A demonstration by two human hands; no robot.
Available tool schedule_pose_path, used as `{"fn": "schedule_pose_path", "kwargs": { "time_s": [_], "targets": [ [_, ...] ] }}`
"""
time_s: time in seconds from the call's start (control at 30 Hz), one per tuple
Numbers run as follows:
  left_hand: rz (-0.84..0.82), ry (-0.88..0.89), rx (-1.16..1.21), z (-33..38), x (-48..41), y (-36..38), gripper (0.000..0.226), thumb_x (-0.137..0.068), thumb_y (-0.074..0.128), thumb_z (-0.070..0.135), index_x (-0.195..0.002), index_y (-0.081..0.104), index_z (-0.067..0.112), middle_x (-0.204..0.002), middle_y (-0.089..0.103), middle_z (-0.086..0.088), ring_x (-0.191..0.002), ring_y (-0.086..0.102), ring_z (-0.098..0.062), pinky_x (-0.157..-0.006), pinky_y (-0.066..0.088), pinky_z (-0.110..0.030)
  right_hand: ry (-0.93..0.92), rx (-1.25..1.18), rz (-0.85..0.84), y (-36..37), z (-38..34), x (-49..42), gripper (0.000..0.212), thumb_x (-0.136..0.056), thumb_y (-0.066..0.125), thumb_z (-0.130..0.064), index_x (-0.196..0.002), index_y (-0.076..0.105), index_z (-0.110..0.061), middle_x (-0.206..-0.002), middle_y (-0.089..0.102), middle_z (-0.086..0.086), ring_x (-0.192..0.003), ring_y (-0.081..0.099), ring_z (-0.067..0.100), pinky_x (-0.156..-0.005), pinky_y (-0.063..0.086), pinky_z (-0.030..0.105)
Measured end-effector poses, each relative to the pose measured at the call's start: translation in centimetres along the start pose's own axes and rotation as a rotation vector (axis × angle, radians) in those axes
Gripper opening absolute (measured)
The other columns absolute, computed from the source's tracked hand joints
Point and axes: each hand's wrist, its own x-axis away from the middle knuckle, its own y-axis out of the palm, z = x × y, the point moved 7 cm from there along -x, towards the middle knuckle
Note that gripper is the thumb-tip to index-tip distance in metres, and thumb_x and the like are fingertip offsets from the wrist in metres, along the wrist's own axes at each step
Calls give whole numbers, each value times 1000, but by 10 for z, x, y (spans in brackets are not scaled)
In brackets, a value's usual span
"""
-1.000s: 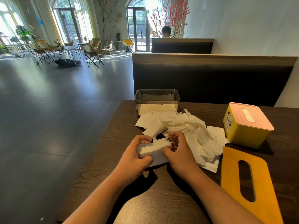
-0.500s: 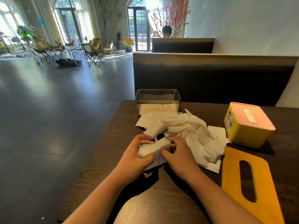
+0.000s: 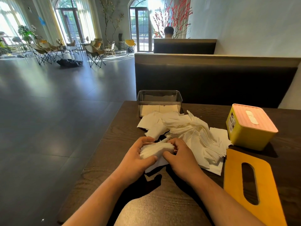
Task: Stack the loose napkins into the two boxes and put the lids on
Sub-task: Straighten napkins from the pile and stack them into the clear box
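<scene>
Both hands, left [image 3: 135, 158] and right [image 3: 180, 156], curl fingers around a napkin stack [image 3: 155, 150] between them.

Lit brightly by daylight from tall arched windows [image 3: 70, 25] at far left, blown out to white. Mirrored as soft sheen across the dark floor [image 3: 48, 111]. Hard black forearm shadows on the surface [image 3: 104, 144], beside a pale glare patch near the bottom. White napkins [image 3: 195, 136] bright, folds legible. Sharp centrally; bowed toward corners.
</scene>
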Motion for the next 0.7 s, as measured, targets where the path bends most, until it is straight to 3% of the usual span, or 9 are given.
{"fn": "schedule_pose_path", "kwargs": {
  "time_s": [0.17, 0.27, 0.43, 0.7],
  "targets": [
    [52, 2, 111, 0, -1, -2, 46, -88, 80, 17, -129, 62, 24, -119, 72, 3, -110, 70, -13, -91, 59, -29, 19, -63, 11, -3, 2, 1, 11, -91, 68, -20, -97, 66, -29, -91, 71, -7, -83, 65, 10, -71, 53, 28],
    [78, -13, 177, -2, -2, -4, 44, -86, 78, 25, -128, 63, 22, -120, 74, -1, -113, 71, -19, -96, 60, -36, 31, -82, 13, -4, 2, 3, 9, -90, 67, -21, -95, 67, -28, -88, 71, -7, -80, 64, 10, -71, 54, 32],
    [149, -68, 204, -4, -4, -8, 22, -104, 63, 26, -125, 65, 21, -120, 76, -1, -113, 72, -21, -99, 58, -41, 25, -86, 11, -4, -1, 4, 5, -90, 67, -21, -92, 66, -26, -87, 70, -6, -81, 63, 13, -75, 55, 38],
    [172, -153, 248, -12, -8, -6, 19, -108, 53, 11, -116, 71, 14, -110, 76, -7, -94, 72, -22, -83, 59, -38, 44, -84, 11, -4, 2, 1, 11, -91, 70, -24, -100, 64, -24, -94, 71, 2, -84, 63, 13, -77, 55, 40]
  ]
}}
